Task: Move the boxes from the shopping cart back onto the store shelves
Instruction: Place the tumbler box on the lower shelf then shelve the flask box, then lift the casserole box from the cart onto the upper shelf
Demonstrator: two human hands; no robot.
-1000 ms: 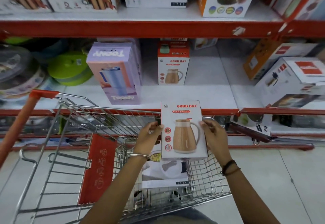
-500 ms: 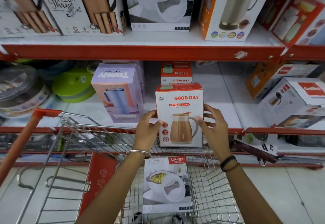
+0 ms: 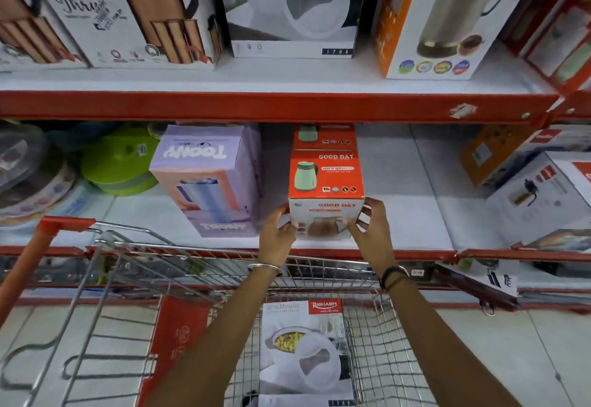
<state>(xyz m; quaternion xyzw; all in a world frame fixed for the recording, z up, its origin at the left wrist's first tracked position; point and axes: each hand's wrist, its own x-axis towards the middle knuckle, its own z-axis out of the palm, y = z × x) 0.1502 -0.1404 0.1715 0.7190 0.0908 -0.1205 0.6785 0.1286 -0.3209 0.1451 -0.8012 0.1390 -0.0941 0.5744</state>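
A red and white Good Day kettle box [image 3: 326, 182] stands on the middle shelf [image 3: 399, 214], right in front of a second box of the same kind [image 3: 324, 136]. My left hand [image 3: 278, 232] presses its lower left side and my right hand [image 3: 371, 226] its lower right side, fingers around the front corners. Below, in the wire shopping cart [image 3: 134, 266], a white Rishabh casserole box [image 3: 305, 352] stands upright.
A lilac Toony box [image 3: 208, 179] stands just left of the kettle box. Green lidded dishes [image 3: 120, 162] lie further left. White appliance boxes [image 3: 540, 195] fill the shelf's right end. The upper shelf [image 3: 275, 106] carries several large boxes. The cart's red flap [image 3: 179, 342] hangs at lower left.
Both hands lifted the kettle box out of the cart, carried it up and forward, and it now rests on the middle shelf. The view tilted upward.
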